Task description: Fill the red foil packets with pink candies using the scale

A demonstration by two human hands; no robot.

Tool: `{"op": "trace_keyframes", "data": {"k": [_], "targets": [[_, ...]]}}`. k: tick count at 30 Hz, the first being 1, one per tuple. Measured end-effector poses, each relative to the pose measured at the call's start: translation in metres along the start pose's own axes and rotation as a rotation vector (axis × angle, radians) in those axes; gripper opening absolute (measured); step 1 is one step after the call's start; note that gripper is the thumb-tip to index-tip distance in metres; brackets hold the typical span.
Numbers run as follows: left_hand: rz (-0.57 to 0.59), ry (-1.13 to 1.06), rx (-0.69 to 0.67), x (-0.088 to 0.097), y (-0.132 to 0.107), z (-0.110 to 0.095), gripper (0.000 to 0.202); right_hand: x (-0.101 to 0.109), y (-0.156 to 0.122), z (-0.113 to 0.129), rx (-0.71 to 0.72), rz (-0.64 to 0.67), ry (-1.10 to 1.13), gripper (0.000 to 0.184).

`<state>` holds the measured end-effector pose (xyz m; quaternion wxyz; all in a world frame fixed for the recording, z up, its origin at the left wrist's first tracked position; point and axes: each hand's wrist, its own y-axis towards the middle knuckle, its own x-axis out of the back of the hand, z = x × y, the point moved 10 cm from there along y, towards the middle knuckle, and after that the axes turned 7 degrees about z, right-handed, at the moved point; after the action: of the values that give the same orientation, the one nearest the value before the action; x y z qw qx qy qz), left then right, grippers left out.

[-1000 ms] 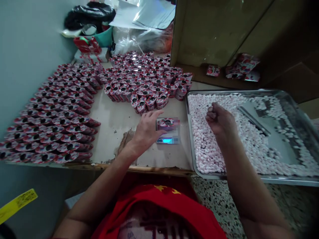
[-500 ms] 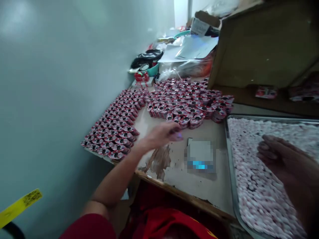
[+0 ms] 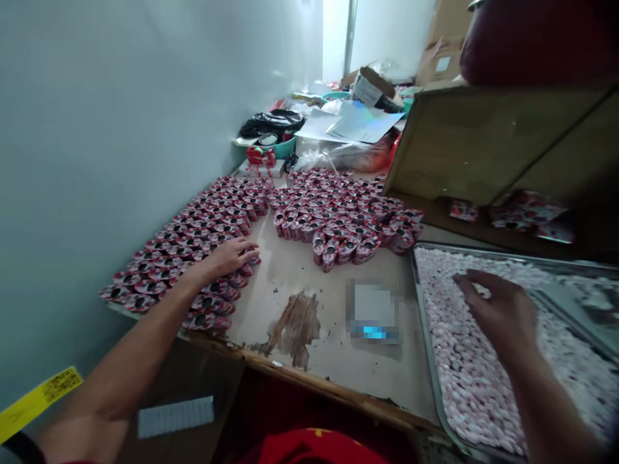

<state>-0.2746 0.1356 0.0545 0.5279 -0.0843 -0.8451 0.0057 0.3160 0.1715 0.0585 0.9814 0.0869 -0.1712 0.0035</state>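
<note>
My left hand (image 3: 233, 255) reaches out to the left block of red pouches (image 3: 184, 258), which stand in rows along the wall. Its fingers are curled over a pouch at the right edge of that block. My right hand (image 3: 498, 308) hovers over small white and pink candies (image 3: 464, 380) in a metal tray (image 3: 420, 303), fingers loosely spread with nothing in them. Between the hands a small digital scale (image 3: 374, 314) with a blue display lies on the table with nothing on its pan.
A second cluster of red pouches (image 3: 343, 219) stands behind the scale. A large open cardboard box (image 3: 483, 142) with a few pouches inside sits at back right. Bags, papers and a teal bowl (image 3: 283, 147) crowd the far end. The wall runs close on the left.
My left hand lifted the pouch off the scale and carried it left to the rows by the wall. My right hand opened and lowered over the candies. The view swung left and up.
</note>
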Motion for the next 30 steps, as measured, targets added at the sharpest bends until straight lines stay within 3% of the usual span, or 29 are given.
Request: {"op": "trace_keyframes", "data": {"k": [2,5,7,9,12,15,19,22,25,30], "targets": [[-0.082,0.163,-0.069,0.002,-0.008,-0.018,0.041,-0.043,0.007,0.046,0.213,-0.012,-0.421,0.011],[-0.182,0.326,-0.122,0.002,-0.035,-0.049,0.039,-0.160,0.006,0.092,0.503,0.330,-0.677,0.021],[-0.211,0.361,-0.142,-0.002,-0.061,-0.066,0.038,-0.219,0.007,0.101,0.566,0.444,-0.910,0.028],[-0.233,0.381,-0.163,-0.011,-0.089,-0.080,0.038,-0.256,0.014,0.101,0.592,0.509,-1.079,0.026],[-0.286,0.388,-0.200,-0.030,-0.124,-0.093,0.033,-0.283,0.029,0.096,0.633,0.597,-1.215,0.024],[-0.328,0.351,-0.247,-0.054,-0.143,-0.104,0.029,-0.296,0.026,0.103,0.734,0.720,-1.230,0.022],[-0.341,0.294,-0.312,-0.083,-0.145,-0.117,0.030,-0.287,-0.014,0.121,0.821,0.863,-1.230,0.021],[-0.324,0.259,-0.342,-0.099,-0.135,-0.122,0.029,-0.251,-0.039,0.122,0.680,0.812,-1.308,0.021],[-0.302,0.255,-0.387,-0.107,-0.121,-0.128,0.029,-0.207,-0.050,0.104,0.454,0.686,-1.372,0.021],[-0.248,0.277,-0.488,-0.114,-0.101,-0.150,0.030,-0.172,-0.055,0.086,0.294,0.536,-1.269,0.018]]}}
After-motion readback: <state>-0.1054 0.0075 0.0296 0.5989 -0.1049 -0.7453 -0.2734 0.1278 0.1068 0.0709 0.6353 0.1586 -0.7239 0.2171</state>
